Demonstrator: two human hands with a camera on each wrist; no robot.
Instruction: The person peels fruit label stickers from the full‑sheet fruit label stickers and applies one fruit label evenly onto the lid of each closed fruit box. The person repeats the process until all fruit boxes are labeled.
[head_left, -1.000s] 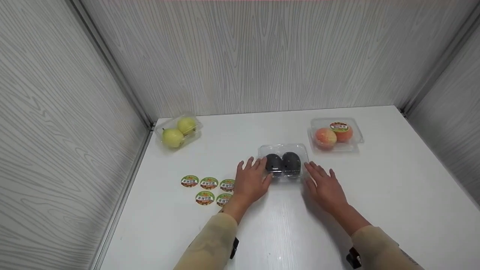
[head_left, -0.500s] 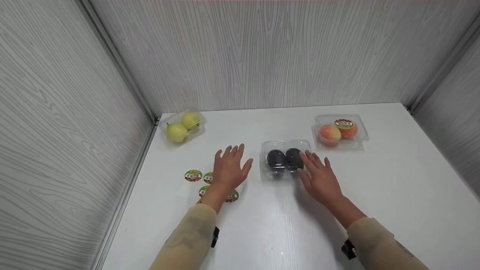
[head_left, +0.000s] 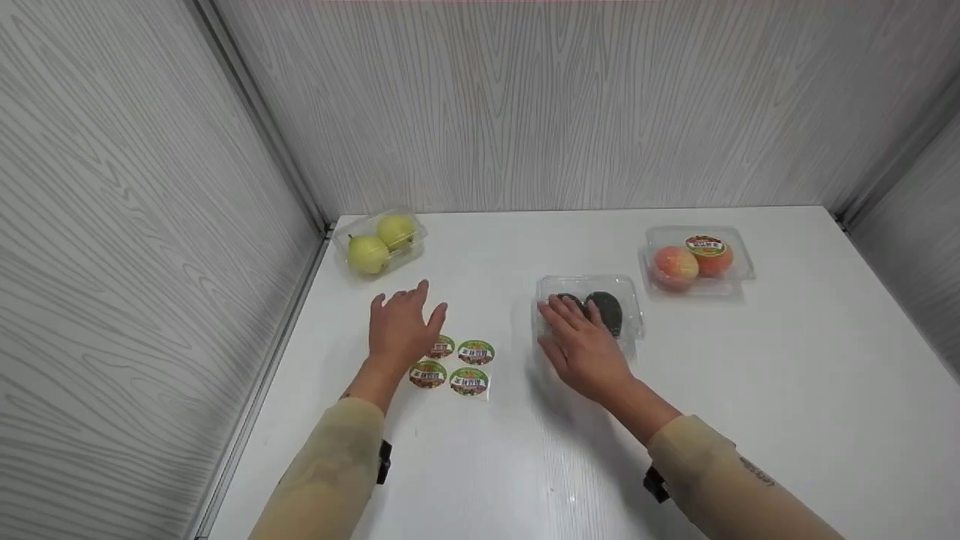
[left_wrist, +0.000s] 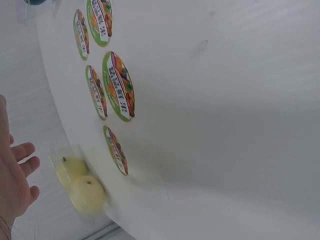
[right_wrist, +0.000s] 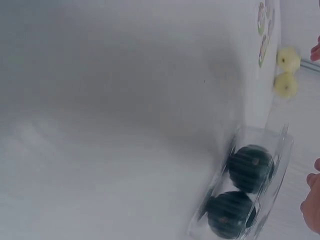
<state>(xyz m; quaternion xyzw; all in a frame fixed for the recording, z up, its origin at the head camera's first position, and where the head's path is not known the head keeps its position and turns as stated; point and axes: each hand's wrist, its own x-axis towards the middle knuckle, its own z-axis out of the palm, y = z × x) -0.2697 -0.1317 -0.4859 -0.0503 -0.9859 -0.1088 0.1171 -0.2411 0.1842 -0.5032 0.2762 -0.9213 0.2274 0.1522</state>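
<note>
Two dark avocados (head_left: pixel 604 312) lie in a clear plastic clamshell box (head_left: pixel 550 286) near the middle of the table. Over the box's front left part is my right hand (head_left: pixel 589 358), fingers extended; whether it touches the lid I cannot tell. The right wrist view shows the box (right_wrist: pixel 260 133) with both avocados (right_wrist: pixel 229 215). My left hand (head_left: pixel 396 330) is open above a sheet of oval fruit stickers (head_left: pixel 469 382), holding nothing and covering part of the sheet. Several stickers (left_wrist: pixel 118 86) show beneath it in the left wrist view.
At the back left, a clear box (head_left: pixel 418 253) holds two yellow-green pears (head_left: pixel 368 255). A second clear box (head_left: pixel 735 238) at the back right holds two peaches (head_left: pixel 676 268) and bears an oval sticker (head_left: pixel 705 245). Wood-grain panels (head_left: pixel 525 105) enclose the table.
My left hand has let go of the avocado box and moved left, over the stickers. My right hand has shifted from the box's right side to over it. The view has shifted slightly.
</note>
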